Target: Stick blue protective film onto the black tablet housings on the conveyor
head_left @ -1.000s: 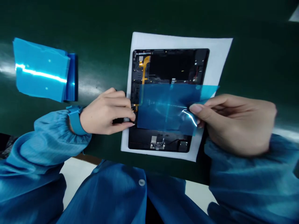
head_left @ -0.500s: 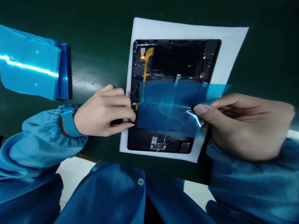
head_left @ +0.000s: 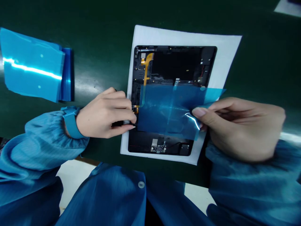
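- The blue film (head_left: 164, 110) lies between the two hands, its long axis running side to side, one short end toward the left fingertips and the other at the right fingertips.
- The right hand (head_left: 198, 114) has thumb and forefinger closed on that end; the film creases and bends there.
- The left hand (head_left: 134, 123) has its fingers curled, thumb and forefinger tips a narrow gap apart at the near-left edge of the open black device (head_left: 174, 66); whether they grip it, I cannot tell.
- The device lies under the film, its long axis running away from the body, the far end leaning right.
- White paper (head_left: 225, 53) lies under the device, reaching beneath the left fingertips.
- A stack of blue sheets (head_left: 33, 66) is beyond and left of the left fingers, on the dark green table (head_left: 98, 37).
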### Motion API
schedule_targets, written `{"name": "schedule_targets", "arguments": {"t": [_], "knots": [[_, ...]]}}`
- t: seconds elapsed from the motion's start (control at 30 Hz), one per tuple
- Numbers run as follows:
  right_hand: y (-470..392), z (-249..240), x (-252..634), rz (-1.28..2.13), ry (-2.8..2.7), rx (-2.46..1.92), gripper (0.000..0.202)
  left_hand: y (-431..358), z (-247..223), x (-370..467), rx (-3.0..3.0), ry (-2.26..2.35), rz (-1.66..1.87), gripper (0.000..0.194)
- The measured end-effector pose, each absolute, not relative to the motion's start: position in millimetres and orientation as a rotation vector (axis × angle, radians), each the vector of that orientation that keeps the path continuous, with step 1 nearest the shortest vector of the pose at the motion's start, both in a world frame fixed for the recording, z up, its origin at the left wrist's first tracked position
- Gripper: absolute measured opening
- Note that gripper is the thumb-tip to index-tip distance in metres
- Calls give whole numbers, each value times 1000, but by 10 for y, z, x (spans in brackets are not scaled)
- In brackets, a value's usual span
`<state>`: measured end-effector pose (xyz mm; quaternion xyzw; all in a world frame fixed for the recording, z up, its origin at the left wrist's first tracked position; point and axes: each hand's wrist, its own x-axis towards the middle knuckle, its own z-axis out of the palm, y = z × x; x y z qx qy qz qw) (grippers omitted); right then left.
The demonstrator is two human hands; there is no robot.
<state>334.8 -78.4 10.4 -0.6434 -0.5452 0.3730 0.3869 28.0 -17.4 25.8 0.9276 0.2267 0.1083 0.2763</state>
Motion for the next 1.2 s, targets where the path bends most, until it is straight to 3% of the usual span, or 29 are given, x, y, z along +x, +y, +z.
{"name": "schedule_targets", "arguments": {"t": [1.2], "knots": [[-714, 166, 3282, 1011, -1369, -1720, 17, -192, 259, 269, 2507, 590, 311, 8]]}}
